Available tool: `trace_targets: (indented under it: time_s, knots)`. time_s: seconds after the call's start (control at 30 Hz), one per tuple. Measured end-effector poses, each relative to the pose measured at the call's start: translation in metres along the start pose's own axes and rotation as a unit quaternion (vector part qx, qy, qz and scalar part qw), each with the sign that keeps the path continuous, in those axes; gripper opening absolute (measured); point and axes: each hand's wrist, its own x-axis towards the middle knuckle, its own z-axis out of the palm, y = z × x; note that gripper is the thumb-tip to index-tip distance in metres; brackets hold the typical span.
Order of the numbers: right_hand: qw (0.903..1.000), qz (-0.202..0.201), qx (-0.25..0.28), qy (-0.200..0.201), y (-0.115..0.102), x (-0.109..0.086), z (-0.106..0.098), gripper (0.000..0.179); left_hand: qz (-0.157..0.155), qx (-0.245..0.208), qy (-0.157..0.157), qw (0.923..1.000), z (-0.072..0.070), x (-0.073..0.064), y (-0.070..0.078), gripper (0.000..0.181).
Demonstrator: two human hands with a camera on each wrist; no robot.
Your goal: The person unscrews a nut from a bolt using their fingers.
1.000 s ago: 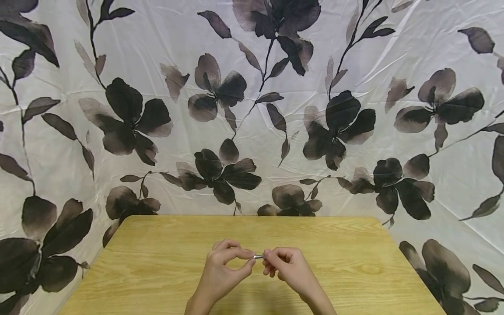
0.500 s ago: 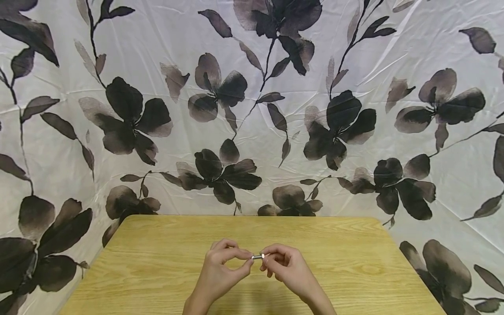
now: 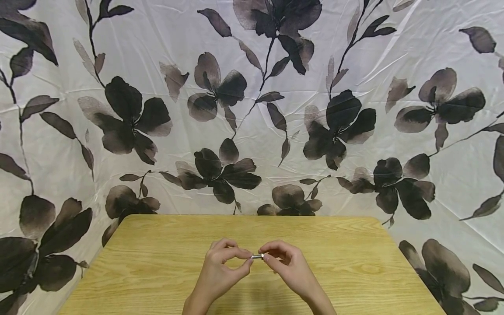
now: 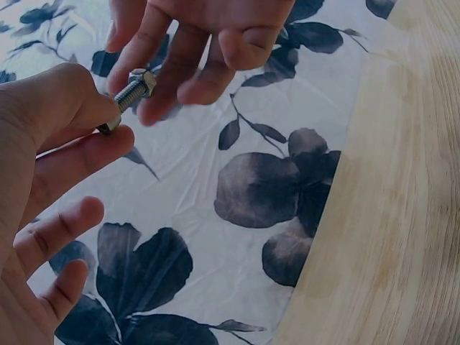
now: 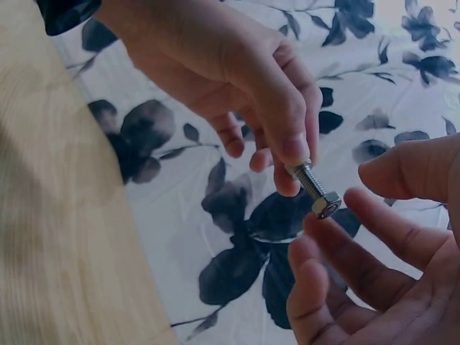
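Thumb and forefinger of my left hand [image 3: 221, 269] pinch a small silver bolt [image 5: 310, 182] by one end, which those fingertips partly cover. Its threaded shank points toward my right hand [image 3: 290, 267]. A hex nut [image 5: 327, 205] sits at the far end of the bolt. Around that nut the right hand's fingers are loosely bent and spread, with the thumb apart from it. One right fingertip [image 5: 316, 224] is at the nut's underside; whether it touches, I cannot tell. Both hands are above the wooden table [image 3: 165, 245].
A white cloth [image 3: 252, 131] with dark printed flowers hangs behind the table and along its sides. The table's far edge runs behind the hands. A dark band [image 5: 68, 14] is on the left wrist.
The right fingers have come off the bolt's end and spread, uncovering the nut. The left hand has stayed almost still, keeping its pinch on the bolt.
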Motion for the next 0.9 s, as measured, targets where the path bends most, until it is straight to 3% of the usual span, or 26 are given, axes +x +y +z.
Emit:
trace_targets:
  time_s: [0.2,0.4,0.9]
  knots:
    - [0.9981,0.057,0.000,0.021,-0.0015,0.0025,0.0002,0.029,0.013,-0.002,0.005,0.9999,0.0009,0.0005,-0.0012,0.029]
    - [0.9946,0.102,0.015,0.005,0.0008,0.0027,-0.0010,0.035,0.006,-0.012,0.002,0.9999,0.0009,0.0002,0.0001,0.028]
    - [0.9991,0.042,-0.001,0.010,0.0006,0.0017,-0.0002,0.022,0.017,-0.016,0.003,0.9997,0.0012,0.0014,-0.0009,0.028]
